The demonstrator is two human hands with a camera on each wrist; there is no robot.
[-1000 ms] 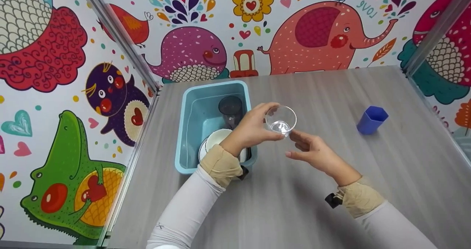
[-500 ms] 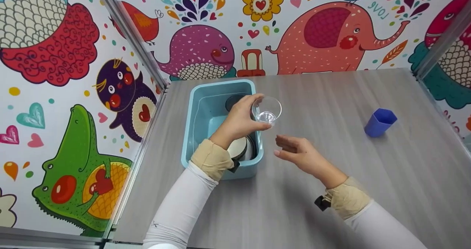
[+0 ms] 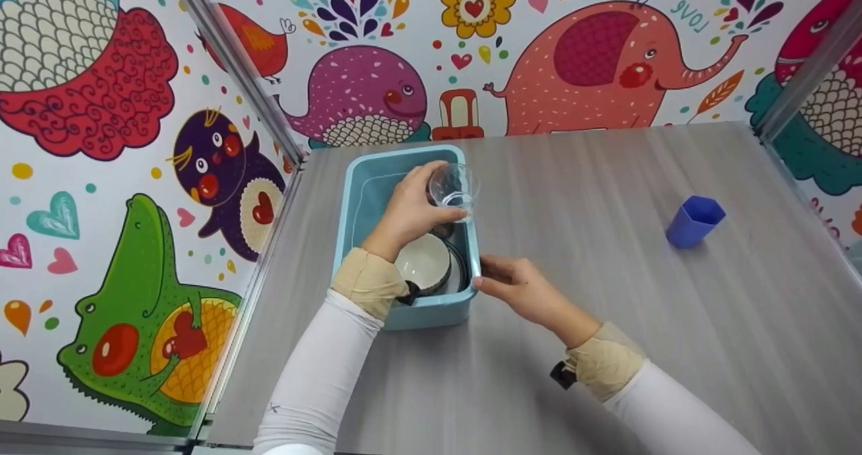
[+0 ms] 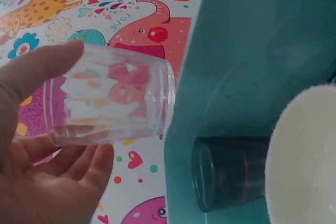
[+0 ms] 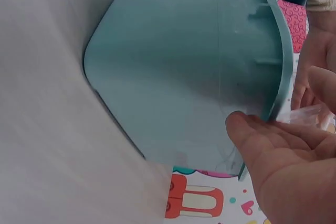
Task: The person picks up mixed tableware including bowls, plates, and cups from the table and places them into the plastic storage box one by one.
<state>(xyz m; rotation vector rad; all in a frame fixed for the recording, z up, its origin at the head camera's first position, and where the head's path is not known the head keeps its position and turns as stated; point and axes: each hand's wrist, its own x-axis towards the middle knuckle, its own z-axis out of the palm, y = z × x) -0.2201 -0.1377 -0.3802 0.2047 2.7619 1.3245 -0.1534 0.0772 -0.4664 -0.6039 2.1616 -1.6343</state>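
My left hand (image 3: 409, 211) grips a clear plastic cup (image 3: 455, 184) over the right side of a teal bin (image 3: 341, 233). Seen from the left wrist, the thumb lies on one side of the clear cup (image 4: 113, 98) and the fingers on the other. Inside the bin are a white bowl (image 3: 423, 264) and a dark translucent cup (image 4: 231, 171), the latter mostly covered by my left hand in the head view. My right hand (image 3: 528, 293) touches the bin's right wall near the rim, its fingers fairly straight, as the right wrist view (image 5: 291, 161) confirms.
On the right of the grey table (image 3: 592, 239) stands a blue hexagonal cup (image 3: 695, 221). Panels printed with cartoon animals (image 3: 579, 71) border the table at the back and sides. Under the bowl, plates (image 3: 456, 270) show partly.
The left hand has carried the clear cup leftward from beside the bin to above it. The right hand has left the cup and moved left to the bin's wall.
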